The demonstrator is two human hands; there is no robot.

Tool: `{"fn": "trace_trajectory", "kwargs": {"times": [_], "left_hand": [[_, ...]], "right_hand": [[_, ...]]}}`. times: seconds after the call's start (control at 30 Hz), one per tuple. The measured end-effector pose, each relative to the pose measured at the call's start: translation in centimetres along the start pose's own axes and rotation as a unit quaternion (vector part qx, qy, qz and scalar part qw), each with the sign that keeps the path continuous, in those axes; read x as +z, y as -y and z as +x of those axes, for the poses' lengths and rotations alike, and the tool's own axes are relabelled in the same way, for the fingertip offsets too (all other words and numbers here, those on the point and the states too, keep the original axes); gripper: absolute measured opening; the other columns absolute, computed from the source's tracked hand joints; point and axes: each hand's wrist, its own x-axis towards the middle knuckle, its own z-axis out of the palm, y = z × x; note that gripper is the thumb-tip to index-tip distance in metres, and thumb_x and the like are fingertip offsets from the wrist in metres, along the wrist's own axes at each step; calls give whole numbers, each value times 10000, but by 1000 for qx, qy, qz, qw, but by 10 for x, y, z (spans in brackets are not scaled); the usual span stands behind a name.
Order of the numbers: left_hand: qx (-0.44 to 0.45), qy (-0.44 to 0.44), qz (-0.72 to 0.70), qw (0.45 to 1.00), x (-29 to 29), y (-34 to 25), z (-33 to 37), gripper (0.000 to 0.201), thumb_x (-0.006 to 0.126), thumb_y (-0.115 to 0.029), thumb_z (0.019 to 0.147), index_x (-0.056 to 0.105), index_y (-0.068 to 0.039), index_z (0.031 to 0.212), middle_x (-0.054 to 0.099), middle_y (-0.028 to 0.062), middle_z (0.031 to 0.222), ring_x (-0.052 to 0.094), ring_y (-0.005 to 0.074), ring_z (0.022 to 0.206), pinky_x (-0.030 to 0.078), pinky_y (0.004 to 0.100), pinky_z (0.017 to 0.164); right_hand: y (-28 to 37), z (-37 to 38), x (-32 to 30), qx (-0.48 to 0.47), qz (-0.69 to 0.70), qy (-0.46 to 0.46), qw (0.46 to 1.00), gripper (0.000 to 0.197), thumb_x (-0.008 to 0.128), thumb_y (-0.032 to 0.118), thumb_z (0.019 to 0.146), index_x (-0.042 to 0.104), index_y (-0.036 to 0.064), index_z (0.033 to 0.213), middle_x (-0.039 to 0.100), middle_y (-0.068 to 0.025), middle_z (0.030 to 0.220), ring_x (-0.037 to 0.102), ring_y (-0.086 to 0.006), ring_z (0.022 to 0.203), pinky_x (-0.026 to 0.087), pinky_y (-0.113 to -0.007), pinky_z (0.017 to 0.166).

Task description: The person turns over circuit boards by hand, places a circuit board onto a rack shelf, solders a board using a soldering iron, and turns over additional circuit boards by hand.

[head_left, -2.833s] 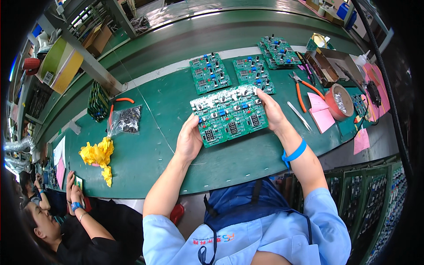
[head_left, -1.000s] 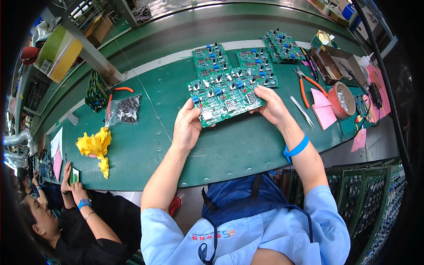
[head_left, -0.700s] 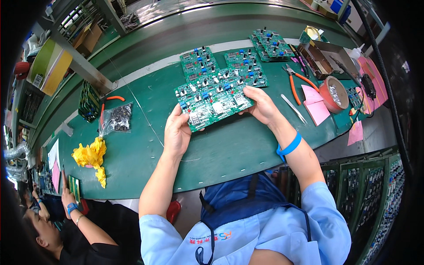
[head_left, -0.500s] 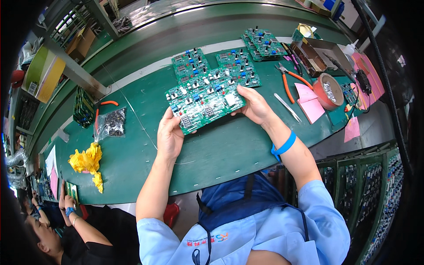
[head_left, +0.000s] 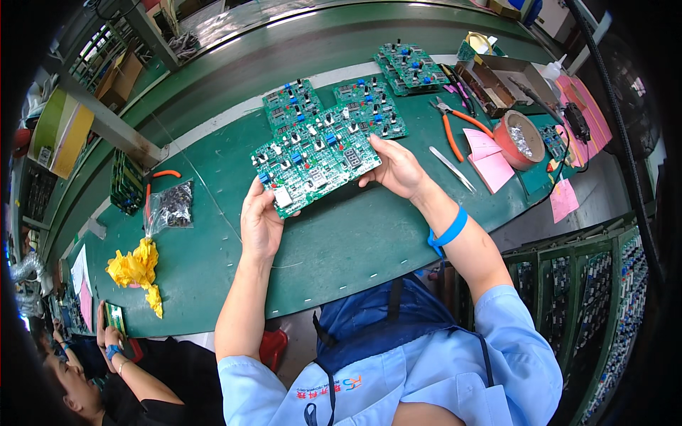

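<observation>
A green circuit board [head_left: 302,162] is held up above the bench between my two hands. It carries black posts, blue and white parts and digit displays, and one display at its left end shines white. My left hand [head_left: 261,221] grips its lower left corner, thumb on top and fingers underneath. At the right end, my right hand [head_left: 396,169] pinches the edge, its thumb over the board's face. Behind the held board lie two similar boards, a left board [head_left: 288,103] and a right board [head_left: 387,117], partly covered by it.
A board stack [head_left: 412,67] stands at the back right. Orange-handled cutters [head_left: 455,124], tweezers [head_left: 452,169], pink papers [head_left: 490,165] and a round tub [head_left: 517,142] lie to the right. Leftward are a parts bag [head_left: 170,206], a yellow cloth [head_left: 135,266] and a co-worker's hand [head_left: 110,334].
The board has tilted slightly in my hands: its bright glare has gone from the right end to the left end. The whole view has shifted a little.
</observation>
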Motion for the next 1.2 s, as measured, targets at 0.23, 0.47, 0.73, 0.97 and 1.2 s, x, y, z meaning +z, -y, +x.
{"fn": "trace_trajectory", "kwargs": {"times": [0.23, 0.47, 0.73, 0.97, 1.2], "left_hand": [[5, 1, -2, 1000, 1, -1, 0, 373, 347, -67, 750, 329, 9, 1115, 513, 102, 953, 545, 161, 769, 459, 269, 562], [2, 2, -6, 1000, 2, -1, 0, 359, 350, -58, 748, 342, 3, 1101, 515, 92, 948, 545, 159, 769, 463, 274, 566], [0, 12, -14, 1000, 2, -2, -2, 378, 362, -86, 765, 305, -11, 1132, 504, 88, 982, 548, 160, 785, 472, 277, 576], [-4, 19, -19, 1000, 1, -1, 0, 360, 387, -115, 778, 322, -9, 1116, 508, 83, 971, 551, 158, 777, 476, 289, 597], [-7, 21, -21, 1000, 1, -1, -1, 366, 375, -131, 791, 307, -38, 1138, 500, 64, 1002, 547, 151, 799, 483, 296, 600]], "right_hand": [[-1, 0, 0, -2, 15, -4, 1000, 318, 313, 270, 844, 461, 25, 981, 543, -84, 874, 535, -177, 735, 467, -313, 556], [-2, 1, -3, -6, 3, 8, 1000, 277, 335, 235, 836, 461, 33, 977, 537, -80, 900, 526, -175, 795, 465, -323, 575], [-5, 2, -3, -11, 11, -8, 1000, 279, 334, 216, 839, 453, 7, 980, 540, -93, 881, 537, -176, 754, 471, -312, 554], [-11, 5, -8, 2, -2, -31, 1000, 248, 364, 210, 832, 467, 16, 948, 541, -91, 861, 542, -171, 736, 485, -304, 550], [-13, 7, -8, 6, -2, -35, 999, 248, 368, 212, 831, 467, 13, 941, 544, -94, 839, 542, -174, 710, 478, -306, 564]]}}
